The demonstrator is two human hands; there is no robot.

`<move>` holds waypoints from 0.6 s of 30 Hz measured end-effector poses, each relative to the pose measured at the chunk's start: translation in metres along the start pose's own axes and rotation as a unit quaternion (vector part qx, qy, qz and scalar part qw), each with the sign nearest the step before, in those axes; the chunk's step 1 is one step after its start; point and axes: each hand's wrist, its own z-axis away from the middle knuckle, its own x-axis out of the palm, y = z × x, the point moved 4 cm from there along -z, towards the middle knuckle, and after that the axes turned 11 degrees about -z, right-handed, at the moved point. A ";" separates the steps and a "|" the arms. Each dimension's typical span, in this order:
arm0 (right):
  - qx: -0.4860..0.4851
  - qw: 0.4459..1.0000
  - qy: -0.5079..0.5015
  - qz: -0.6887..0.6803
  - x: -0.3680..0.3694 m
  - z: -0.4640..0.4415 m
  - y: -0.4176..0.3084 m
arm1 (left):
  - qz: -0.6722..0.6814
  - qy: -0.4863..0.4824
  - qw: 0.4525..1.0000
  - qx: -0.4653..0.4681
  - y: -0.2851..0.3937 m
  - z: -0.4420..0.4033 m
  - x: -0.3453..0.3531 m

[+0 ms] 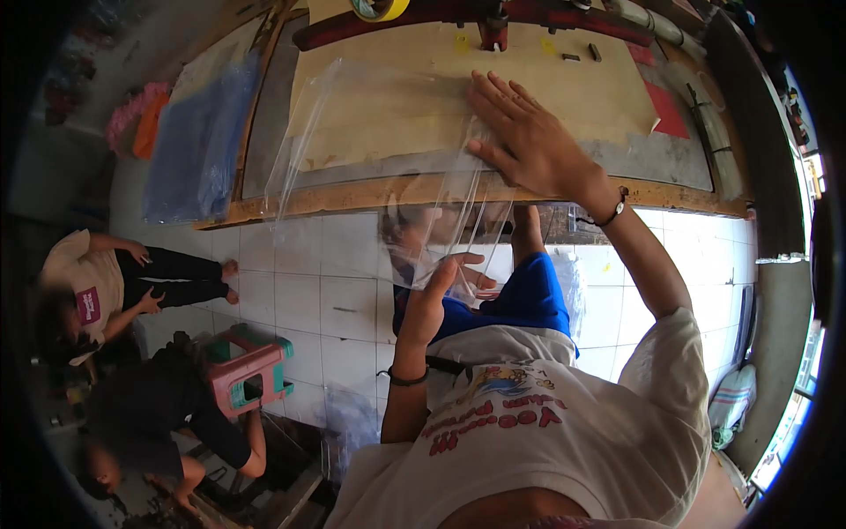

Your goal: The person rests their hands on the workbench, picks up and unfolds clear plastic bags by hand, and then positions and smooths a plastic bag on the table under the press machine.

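A clear plastic sheet (352, 132) lies across the worktable and hangs over its front edge in folds. My right hand (524, 141) rests flat on the sheet's right part, fingers stretched out over the tan paper (397, 66) beneath. Lower down, in front of the table edge, my left hand (432, 304) holds the hanging end of the plastic, its thumb up and its fingers partly behind the film. At the back of the table runs a dark red bar (405, 33) with a red metal fitting (494, 33) at its middle.
A stack of bluish plastic sheets (198, 145) lies at the table's left end. A yellow tape roll (381, 7) sits at the back; two small dark blocks (595, 53) lie right. Two people are at the left, near a pink-and-green stool (247, 370).
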 end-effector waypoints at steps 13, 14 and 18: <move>0.000 0.994 -0.013 0.104 0.008 0.004 -0.014 | 0.004 0.100 0.989 0.113 0.022 -0.007 0.009; -0.002 0.997 -0.011 0.076 0.008 0.007 -0.025 | 0.000 0.093 0.989 0.113 0.019 -0.009 0.007; -0.005 1.000 -0.011 0.013 0.011 0.017 -0.047 | 0.010 0.084 0.991 0.104 0.025 -0.007 0.008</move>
